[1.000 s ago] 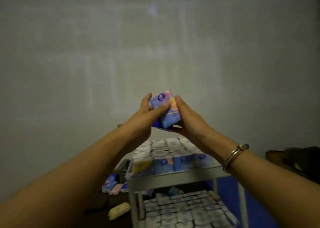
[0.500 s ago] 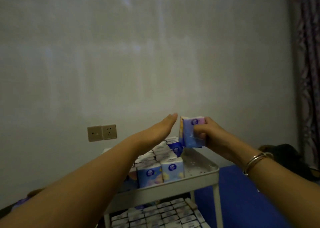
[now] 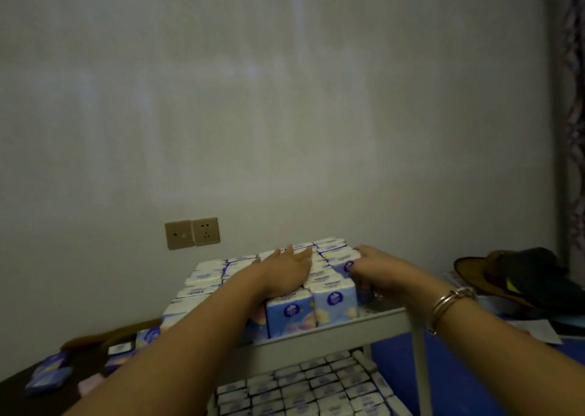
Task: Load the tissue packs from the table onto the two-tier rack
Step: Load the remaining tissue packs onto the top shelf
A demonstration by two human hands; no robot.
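Observation:
A white two-tier rack stands against the wall, both tiers packed with upright blue and white tissue packs. My left hand lies flat with straight fingers on top of the packs in the upper tier. My right hand grips a blue tissue pack at the right end of the upper rows, fingers curled round it. The lower tier holds several rows of packs. More loose packs lie on the dark table at the lower left.
A double wall socket sits on the grey wall behind the rack. A dark hat and bag lie at the right on a blue surface, with a sheet of paper near it. A curtain hangs at the far right edge.
My right hand has brought the pack down from the air into the upper tier's right rows. My left hand has dropped flat onto the packs. The camera has tilted down.

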